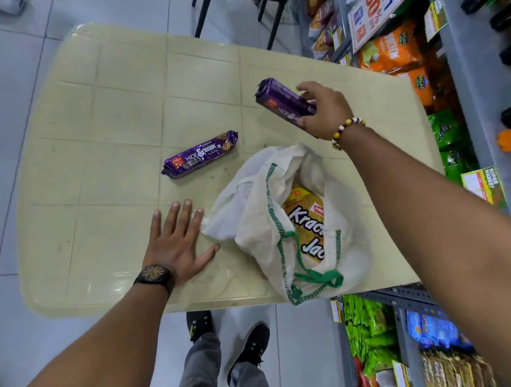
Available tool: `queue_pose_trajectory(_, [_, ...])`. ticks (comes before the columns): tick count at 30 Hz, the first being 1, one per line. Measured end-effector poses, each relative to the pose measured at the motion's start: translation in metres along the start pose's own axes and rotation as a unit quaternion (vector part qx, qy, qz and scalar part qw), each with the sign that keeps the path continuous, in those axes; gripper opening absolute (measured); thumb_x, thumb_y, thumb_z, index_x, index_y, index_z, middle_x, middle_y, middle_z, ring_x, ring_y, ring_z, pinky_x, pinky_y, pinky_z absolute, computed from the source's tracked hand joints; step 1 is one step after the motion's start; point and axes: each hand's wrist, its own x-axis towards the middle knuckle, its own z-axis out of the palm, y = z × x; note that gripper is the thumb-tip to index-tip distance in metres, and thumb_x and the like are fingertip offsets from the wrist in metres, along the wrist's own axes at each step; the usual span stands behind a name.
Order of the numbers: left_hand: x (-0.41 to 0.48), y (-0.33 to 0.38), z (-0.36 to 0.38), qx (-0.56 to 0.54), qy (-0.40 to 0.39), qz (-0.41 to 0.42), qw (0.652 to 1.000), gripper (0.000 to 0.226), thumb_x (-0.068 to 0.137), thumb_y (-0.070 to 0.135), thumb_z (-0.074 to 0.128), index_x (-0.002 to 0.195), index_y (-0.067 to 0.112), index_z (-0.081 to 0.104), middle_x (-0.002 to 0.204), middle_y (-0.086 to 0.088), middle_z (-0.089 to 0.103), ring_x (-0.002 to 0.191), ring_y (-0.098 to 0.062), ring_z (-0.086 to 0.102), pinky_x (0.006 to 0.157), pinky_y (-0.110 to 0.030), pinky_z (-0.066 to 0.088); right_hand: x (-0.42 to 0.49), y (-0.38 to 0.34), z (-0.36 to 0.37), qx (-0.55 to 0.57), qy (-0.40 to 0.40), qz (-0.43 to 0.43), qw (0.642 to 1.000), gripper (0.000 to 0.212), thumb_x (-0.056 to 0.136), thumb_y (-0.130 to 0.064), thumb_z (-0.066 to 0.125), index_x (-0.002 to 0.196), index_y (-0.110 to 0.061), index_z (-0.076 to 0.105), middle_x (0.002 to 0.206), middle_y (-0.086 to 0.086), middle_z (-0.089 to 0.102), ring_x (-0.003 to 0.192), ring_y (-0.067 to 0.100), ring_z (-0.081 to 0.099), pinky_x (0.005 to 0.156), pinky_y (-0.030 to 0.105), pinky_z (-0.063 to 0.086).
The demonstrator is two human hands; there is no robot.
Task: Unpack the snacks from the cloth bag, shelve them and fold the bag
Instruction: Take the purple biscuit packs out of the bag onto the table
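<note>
A white cloth bag [249, 212] with green trim and handles lies open on the cream table [98, 119], near its front right edge. A yellow Krack Jack pack [306, 220] shows inside it. My right hand [325, 110] grips a purple Hide & Seek biscuit roll [281, 98] above the table, beyond the bag. A second purple Hide & Seek roll [200, 155] lies flat on the table left of the bag. My left hand [175, 238] rests flat on the table with fingers spread, its fingertips by the bag's left edge.
Store shelves [471, 93] with snack packets and dark bottles run along the right. Lower shelves with green, blue and other packets stand at the bottom right [410, 348]. A black chair frame [235, 10] stands beyond the table. My feet [228, 340] are on the tiled floor.
</note>
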Motion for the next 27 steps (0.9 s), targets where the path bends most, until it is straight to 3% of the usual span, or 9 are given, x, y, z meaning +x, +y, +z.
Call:
queue_pose_trajectory(6, [0.001, 0.001, 0.004, -0.008, 0.030, 0.000, 1.000, 0.089, 0.085, 0.074, 0.041, 0.154, 0.018, 0.032, 0.163, -0.011, 0.024, 0.150, -0.035, 0.020, 0.120, -0.060, 0.009, 0.034, 0.030, 0.049, -0.099, -0.072, -0.034, 0.992, 0.057, 0.074, -0.013, 0.076, 0.128, -0.022, 0.060, 0.125, 0.008, 0.066, 0.113, 0.030, 0.061, 0.098, 0.036, 0.048])
queue_pose_trajectory(12, [0.001, 0.002, 0.005, 0.002, 0.022, -0.002, 1.000, 0.089, 0.086, 0.075, 0.036, 0.155, 0.019, 0.030, 0.164, -0.010, 0.022, 0.151, -0.034, 0.018, 0.119, -0.060, 0.008, 0.035, 0.049, 0.068, -0.099, -0.107, -0.036, 0.989, 0.059, 0.074, -0.023, 0.079, 0.129, -0.018, 0.061, 0.127, 0.010, 0.066, 0.119, 0.029, 0.058, 0.101, 0.035, 0.046])
queue_pose_trajectory(15, [0.001, 0.001, 0.005, 0.003, 0.023, -0.004, 1.000, 0.089, 0.086, 0.075, 0.037, 0.155, 0.019, 0.030, 0.164, -0.010, 0.022, 0.151, -0.034, 0.018, 0.119, -0.060, 0.008, 0.037, 0.055, 0.066, -0.077, -0.110, -0.022, 0.991, 0.069, 0.075, -0.018, 0.081, 0.138, -0.019, 0.054, 0.136, 0.007, 0.060, 0.127, 0.025, 0.053, 0.108, 0.034, 0.041])
queue_pose_trajectory(18, [0.001, 0.000, 0.004, -0.001, 0.017, -0.003, 1.000, 0.089, 0.086, 0.074, 0.038, 0.155, 0.019, 0.029, 0.164, -0.010, 0.021, 0.151, -0.034, 0.018, 0.120, -0.060, 0.008, 0.028, 0.058, 0.053, -0.027, -0.046, 0.010, 0.999, 0.070, 0.076, -0.018, 0.080, 0.139, -0.023, 0.052, 0.136, 0.001, 0.060, 0.128, 0.018, 0.053, 0.109, 0.026, 0.038])
queue_pose_trajectory(21, [0.001, 0.001, 0.003, -0.003, 0.011, -0.004, 1.000, 0.089, 0.087, 0.074, 0.037, 0.156, 0.019, 0.029, 0.164, -0.010, 0.021, 0.151, -0.034, 0.017, 0.120, -0.060, 0.007, -0.003, 0.056, 0.034, 0.030, 0.016, 0.011, 0.999, 0.062, 0.078, -0.019, 0.076, 0.136, -0.021, 0.054, 0.131, 0.002, 0.063, 0.123, 0.016, 0.057, 0.107, 0.028, 0.042])
queue_pose_trajectory(27, [-0.001, 0.004, -0.005, 0.008, -0.045, -0.019, 0.999, 0.087, 0.089, 0.076, 0.026, 0.157, 0.021, 0.025, 0.165, -0.008, 0.016, 0.152, -0.032, 0.012, 0.121, -0.058, 0.003, -0.119, 0.054, 0.006, 0.109, 0.105, 0.042, 0.988, 0.051, 0.081, -0.015, 0.072, 0.129, -0.023, 0.059, 0.123, -0.003, 0.067, 0.112, 0.010, 0.062, 0.094, 0.021, 0.046])
